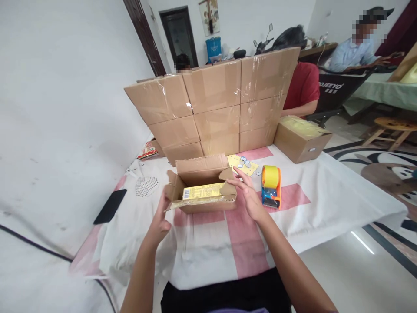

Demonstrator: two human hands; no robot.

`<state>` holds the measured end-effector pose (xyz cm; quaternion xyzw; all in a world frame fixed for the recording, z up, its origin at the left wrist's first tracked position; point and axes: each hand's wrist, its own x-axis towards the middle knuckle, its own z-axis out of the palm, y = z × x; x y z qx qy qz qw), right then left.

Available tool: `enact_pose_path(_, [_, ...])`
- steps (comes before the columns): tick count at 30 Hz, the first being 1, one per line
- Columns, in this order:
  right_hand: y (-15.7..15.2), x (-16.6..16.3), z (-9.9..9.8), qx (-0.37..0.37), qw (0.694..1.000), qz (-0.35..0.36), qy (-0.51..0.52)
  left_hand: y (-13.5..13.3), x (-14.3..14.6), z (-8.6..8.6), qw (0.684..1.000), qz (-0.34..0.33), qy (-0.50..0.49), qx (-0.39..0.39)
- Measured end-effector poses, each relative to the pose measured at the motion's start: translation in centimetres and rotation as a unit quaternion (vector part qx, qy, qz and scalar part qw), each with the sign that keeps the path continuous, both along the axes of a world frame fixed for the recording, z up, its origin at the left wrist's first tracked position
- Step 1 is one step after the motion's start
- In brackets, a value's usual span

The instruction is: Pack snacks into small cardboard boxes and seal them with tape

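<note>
A small open cardboard box [202, 174] sits in the middle of the table with its flaps up. Inside it lies a yellow packet [203, 191] with a barcode label. My left hand [162, 216] is at the box's left side, fingers apart, next to the left flap. My right hand [248, 194] reaches to the right flap, fingers stretched out and touching it. An orange tape dispenser [271, 186] with a yellow roll stands just right of my right hand.
Sealed cardboard boxes [215, 108] are stacked like a wall at the table's far side, with another box [301, 139] at right. A black phone [110, 206], a white mesh item [146, 185] and a yellow sheet [243, 165] lie on the white-and-pink cloth [312, 217]. People sit behind.
</note>
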<state>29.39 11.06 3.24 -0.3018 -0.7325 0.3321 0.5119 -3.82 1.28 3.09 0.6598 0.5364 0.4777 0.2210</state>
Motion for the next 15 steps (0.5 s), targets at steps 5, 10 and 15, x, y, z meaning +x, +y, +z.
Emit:
enact_pose_path(5, [1.2, -1.1, 1.1, -0.016, 0.999, -0.046, -0.014, 0.8, 2.0, 0.8, 0.998, 0.029, 0.038, 0.032])
enact_pose_path(10, [3.1, -2.4, 1.1, -0.110, 0.992, -0.019, 0.057, 2.0, 3.3, 0.9, 0.986, 0.163, -0.015, 0.025])
enact_pose_path(15, [3.7, -3.1, 1.3, -0.077, 0.987, -0.009, 0.139, 2.7, 4.4, 0.1, 0.974, 0.218, -0.056, 0.013])
